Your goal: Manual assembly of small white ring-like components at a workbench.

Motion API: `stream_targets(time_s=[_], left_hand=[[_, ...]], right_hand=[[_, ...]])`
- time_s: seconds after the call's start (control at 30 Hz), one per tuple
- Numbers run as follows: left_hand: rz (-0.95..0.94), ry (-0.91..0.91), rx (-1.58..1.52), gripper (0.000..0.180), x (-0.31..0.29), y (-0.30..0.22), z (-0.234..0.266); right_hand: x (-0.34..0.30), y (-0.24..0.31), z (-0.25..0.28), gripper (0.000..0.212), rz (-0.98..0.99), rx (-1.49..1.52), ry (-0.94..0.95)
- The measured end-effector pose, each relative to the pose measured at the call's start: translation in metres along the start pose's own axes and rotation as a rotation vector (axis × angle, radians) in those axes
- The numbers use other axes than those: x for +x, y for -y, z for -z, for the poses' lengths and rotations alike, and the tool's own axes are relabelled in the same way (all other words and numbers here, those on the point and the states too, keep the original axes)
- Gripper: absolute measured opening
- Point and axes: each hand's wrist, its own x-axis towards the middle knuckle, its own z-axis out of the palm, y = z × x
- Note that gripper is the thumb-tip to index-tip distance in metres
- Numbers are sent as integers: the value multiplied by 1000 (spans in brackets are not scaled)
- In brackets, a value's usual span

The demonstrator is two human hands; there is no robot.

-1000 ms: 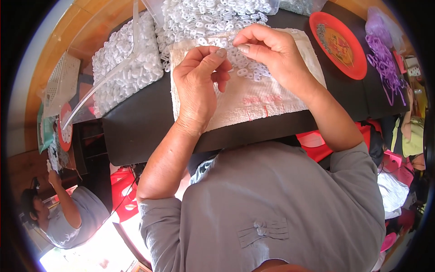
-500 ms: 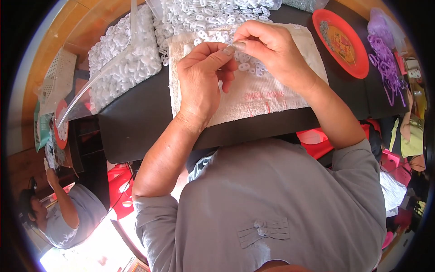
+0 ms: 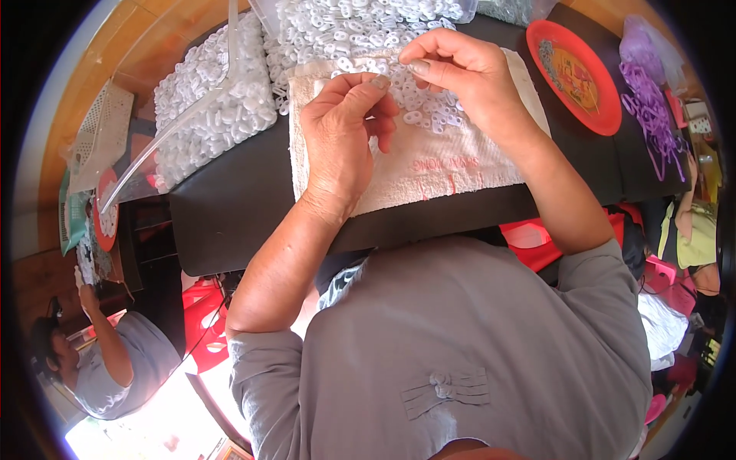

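My left hand (image 3: 341, 126) is raised over the left part of a beige towel (image 3: 391, 180), thumb pressed against the curled fingers. Whatever it pinches, if anything, is too small to make out. A short gap to the right, my right hand (image 3: 469, 77) holds its thumb and forefinger together at the tips; anything between them cannot be told. Small white plastic pieces with holes (image 3: 429, 109) lie scattered on the towel beneath and between both hands.
A larger heap of white pieces (image 3: 337, 31) lies behind the towel. At left stands a clear bag of white pieces (image 3: 215, 107). A red oval tray (image 3: 609, 115) with small grey parts sits at right, beside purple straps (image 3: 648, 107). A co-worker (image 3: 126, 360) is at far left.
The fingertips, which met before, are now apart. My right hand has moved slightly up and right, while my left hand stays almost in place.
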Motion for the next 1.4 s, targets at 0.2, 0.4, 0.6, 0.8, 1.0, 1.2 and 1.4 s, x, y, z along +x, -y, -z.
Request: stream_targets(time_s=[0.2,0.4,0.6,0.8,1.0,1.2,1.4], left_hand=[[-25,-25,32,14,-2,-1,-1],[-63,-43,80,14,-3,-1,-3],[-74,-38,89,13,-4,0,-1],[-63,-44,96,12,-5,0,-4],[-65,-12,128,13,-5,-1,-4],[-71,-43,114,11,-5,-1,-6],[-87,-51,192,10,-4,-2,-6]], right_hand=[[-3,7,-2,19,42,-15,34],[-4,10,-5,21,44,41,40],[-6,14,-7,21,5,15,35],[-6,10,-8,20,66,-2,50],[-6,12,-11,18,30,68,75],[-5,13,-8,15,-90,131,55],[-5,11,-7,13,-83,94,57]])
